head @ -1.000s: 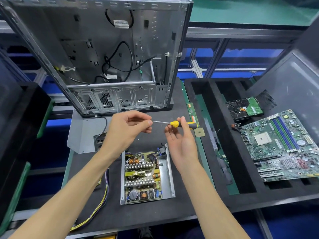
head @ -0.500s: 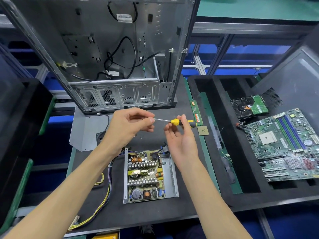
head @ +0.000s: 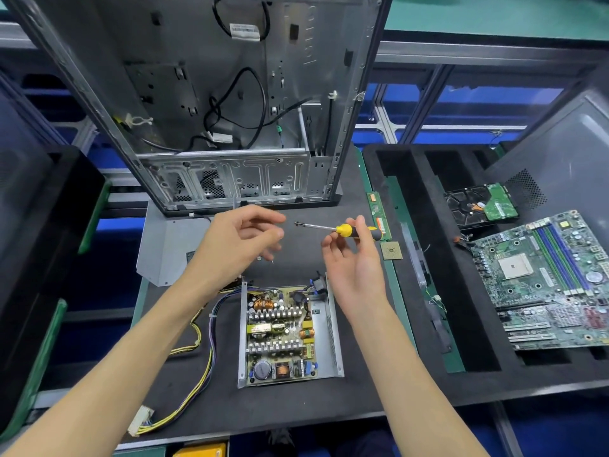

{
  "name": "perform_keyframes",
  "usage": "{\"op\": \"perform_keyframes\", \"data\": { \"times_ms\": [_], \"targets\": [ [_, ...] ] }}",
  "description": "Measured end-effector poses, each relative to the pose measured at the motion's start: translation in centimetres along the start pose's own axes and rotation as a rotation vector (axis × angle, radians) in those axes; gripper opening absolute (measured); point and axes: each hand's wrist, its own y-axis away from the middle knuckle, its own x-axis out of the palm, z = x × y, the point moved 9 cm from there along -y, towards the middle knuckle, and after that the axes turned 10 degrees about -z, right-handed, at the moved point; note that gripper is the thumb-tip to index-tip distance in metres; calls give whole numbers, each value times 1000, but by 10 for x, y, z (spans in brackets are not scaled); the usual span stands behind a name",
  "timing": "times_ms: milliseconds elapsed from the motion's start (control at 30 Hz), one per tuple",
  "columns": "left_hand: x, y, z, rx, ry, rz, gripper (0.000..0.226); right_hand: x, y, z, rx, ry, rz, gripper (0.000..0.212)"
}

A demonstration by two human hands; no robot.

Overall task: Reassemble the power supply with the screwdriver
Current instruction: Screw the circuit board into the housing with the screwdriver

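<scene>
One uncovered power supply (head: 290, 338) shows coils; right hand (head: 354, 258) fingers pinch screwdriver (head: 342, 229), left hand (head: 237, 242) loosely curled, empty.

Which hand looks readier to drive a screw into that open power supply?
Probably the right hand: it already holds the screwdriver above the power supply. The left hand holds no tool.

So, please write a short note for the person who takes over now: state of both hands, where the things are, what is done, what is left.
Left hand: loosely curled, holds nothing I can see, apart from the screwdriver tip.
Right hand: fingers pinch the screwdriver by its yellow handle, shaft level, pointing left.
Power supply: on the mat below both hands, board exposed, no cover on.
Done: screwdriver in hand.
Left: fit the cover and drive the screws.
</scene>
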Motion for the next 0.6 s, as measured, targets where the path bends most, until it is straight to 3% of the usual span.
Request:
{"op": "perform_keyframes", "data": {
  "times_ms": [133,233,333,467,600],
  "targets": [
    [-20,17,10,134,-656,20,12,-9,-6,8,-23,1,-7,21],
    [-39,40,26,75,-842,25,9,-16,-12,10,-35,6,-16,21],
    [-50,56,46,-24,-905,71,12,-21,-16,8,-39,21,-27,21],
    [-49,65,77,-259,-717,121,25,-24,-21,1,-33,39,-38,21],
    [-45,66,96,-369,-625,109,29,-27,-25,-1,-50,61,-27,21]
  ]
}}
